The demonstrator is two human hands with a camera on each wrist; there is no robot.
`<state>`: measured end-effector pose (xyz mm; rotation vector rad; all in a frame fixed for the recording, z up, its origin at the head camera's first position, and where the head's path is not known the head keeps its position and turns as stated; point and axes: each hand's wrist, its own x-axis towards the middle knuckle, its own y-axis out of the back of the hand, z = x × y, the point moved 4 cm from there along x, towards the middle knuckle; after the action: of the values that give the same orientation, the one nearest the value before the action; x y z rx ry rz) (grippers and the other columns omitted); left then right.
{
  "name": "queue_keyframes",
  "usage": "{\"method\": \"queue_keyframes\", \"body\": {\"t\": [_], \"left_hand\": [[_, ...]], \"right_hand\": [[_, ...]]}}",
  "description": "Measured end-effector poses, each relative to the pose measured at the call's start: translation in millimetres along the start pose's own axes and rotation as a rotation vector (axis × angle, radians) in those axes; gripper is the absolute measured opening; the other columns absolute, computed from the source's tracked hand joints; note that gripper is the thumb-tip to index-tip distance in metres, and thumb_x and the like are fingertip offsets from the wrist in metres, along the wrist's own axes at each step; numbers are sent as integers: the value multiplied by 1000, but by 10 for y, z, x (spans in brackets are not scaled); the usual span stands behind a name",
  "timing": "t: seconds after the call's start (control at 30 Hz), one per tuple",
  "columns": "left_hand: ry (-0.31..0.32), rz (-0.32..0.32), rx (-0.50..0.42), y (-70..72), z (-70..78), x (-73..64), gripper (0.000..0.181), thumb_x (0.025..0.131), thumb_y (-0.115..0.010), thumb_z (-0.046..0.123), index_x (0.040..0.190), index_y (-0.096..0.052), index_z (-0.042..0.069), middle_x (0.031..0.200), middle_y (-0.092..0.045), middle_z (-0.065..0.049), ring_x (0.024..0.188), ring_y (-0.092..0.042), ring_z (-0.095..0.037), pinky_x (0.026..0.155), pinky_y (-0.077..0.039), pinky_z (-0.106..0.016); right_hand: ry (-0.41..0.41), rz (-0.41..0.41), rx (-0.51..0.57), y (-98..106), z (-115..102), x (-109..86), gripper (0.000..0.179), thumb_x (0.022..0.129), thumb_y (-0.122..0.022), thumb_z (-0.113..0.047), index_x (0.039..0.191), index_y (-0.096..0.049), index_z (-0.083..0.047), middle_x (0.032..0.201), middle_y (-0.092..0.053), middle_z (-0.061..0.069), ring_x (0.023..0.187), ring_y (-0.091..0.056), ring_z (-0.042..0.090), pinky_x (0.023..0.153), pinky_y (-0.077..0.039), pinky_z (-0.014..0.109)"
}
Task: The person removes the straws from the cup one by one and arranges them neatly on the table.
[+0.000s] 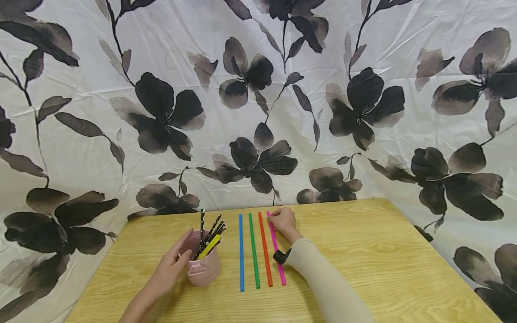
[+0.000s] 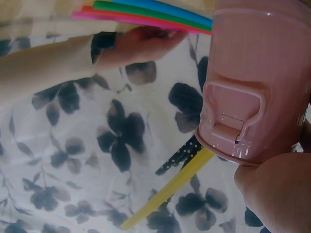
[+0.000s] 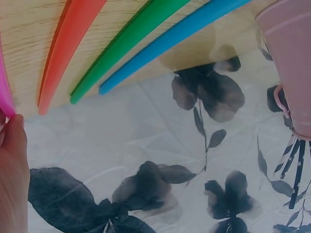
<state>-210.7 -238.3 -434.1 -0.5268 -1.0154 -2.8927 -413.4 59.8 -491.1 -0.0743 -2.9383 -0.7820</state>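
Observation:
My left hand (image 1: 171, 262) holds a pink metal pail (image 1: 205, 274) at its rim, thumb on the near side and fingers round the left. The pail stands upright with several black straws (image 1: 202, 226), patterned in white, and a yellow straw (image 1: 210, 246) leaning out of the top. At the far end of a magenta straw (image 1: 274, 240), my right hand (image 1: 284, 220) pinches the tip between thumb and finger. That straw lies rightmost in a row beside a red straw (image 1: 265, 251), a green straw (image 1: 254, 251) and a blue straw (image 1: 241, 251), all pointing away from me.
The light wooden table (image 1: 363, 260) reaches back to a white cloth (image 1: 307, 125) with dark flowers, which hangs behind it and along the sides. A black band (image 1: 281, 256) sits on my right wrist, over part of the magenta straw. A wire handle (image 2: 235, 104) shows on the pail.

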Motion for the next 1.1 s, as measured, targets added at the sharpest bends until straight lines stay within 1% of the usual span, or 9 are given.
{"method": "queue_keyframes", "body": {"t": [0.07, 0.2, 0.3, 0.43, 0.5, 0.67, 0.8, 0.93, 1.1], "left_hand": [[1, 2, 2, -3, -4, -4, 48, 94, -42, 23, 139, -25, 29, 138, -32, -4, 97, -40, -19, 70, -37, -27], [-12, 3, 5, -8, -22, -3, 48, 95, -42, 22, 139, -25, 27, 139, -31, -5, 109, -39, -22, 81, -37, -29], [-25, 5, -1, -15, -28, 0, 48, 95, -42, 21, 140, -25, 25, 139, -30, -5, 119, -33, -25, 90, -34, -34], [-13, 3, -6, -23, -30, -9, 48, 94, -42, 22, 140, -26, 23, 139, -31, -5, 115, -37, -23, 83, -38, -31], [8, 1, 1, -25, -30, -15, 48, 94, -42, 24, 140, -25, 26, 138, -32, -4, 112, -38, -19, 78, -38, -28], [14, 0, 12, -25, -23, -7, 48, 95, -41, 24, 139, -24, 30, 139, -31, -3, 114, -37, -20, 82, -38, -34], [12, 0, 16, -22, -27, -2, 48, 95, -41, 24, 140, -25, 26, 138, -32, -4, 118, -34, -22, 85, -37, -38], [19, 5, 21, -16, -22, -4, 48, 94, -41, 25, 139, -26, 26, 138, -32, -2, 117, -35, -20, 83, -38, -33], [19, -1, 22, -19, -17, -7, 48, 94, -41, 26, 139, -24, 31, 139, -31, -2, 117, -35, -19, 83, -37, -29]], "right_hand": [[-5, 1, -7, -1, 3, -4, 11, 71, -72, -16, 75, -68, -7, 57, -60, 1, 39, -53, 12, 39, -45, 24], [-8, 5, -4, -2, 1, -1, 11, 71, -72, -16, 75, -68, -6, 58, -60, 2, 40, -53, 12, 39, -45, 24], [-4, 8, 4, 2, -4, 3, 12, 71, -72, -15, 76, -67, -5, 58, -60, 3, 40, -54, 13, 39, -45, 25], [-9, 2, -7, 2, 4, 3, 13, 72, -72, -16, 78, -67, -5, 58, -59, 3, 40, -54, 13, 39, -45, 25], [-12, 1, -13, 5, 9, 0, 13, 72, -72, -17, 77, -67, -6, 58, -59, 2, 40, -54, 12, 40, -45, 25], [-8, 8, -8, 20, 11, -8, 12, 72, -72, -16, 75, -67, -6, 58, -60, 2, 40, -54, 13, 39, -45, 25], [-11, 2, -11, 22, 10, -18, 11, 71, -72, -16, 75, -67, -7, 59, -60, 2, 40, -54, 13, 39, -45, 25], [-8, 2, -9, 23, 9, -22, 12, 71, -72, -16, 74, -67, -7, 59, -60, 2, 40, -54, 12, 40, -46, 25], [-10, 6, -9, 28, 12, -23, 12, 71, -72, -16, 74, -66, -6, 59, -60, 2, 40, -54, 12, 40, -45, 24]]}}
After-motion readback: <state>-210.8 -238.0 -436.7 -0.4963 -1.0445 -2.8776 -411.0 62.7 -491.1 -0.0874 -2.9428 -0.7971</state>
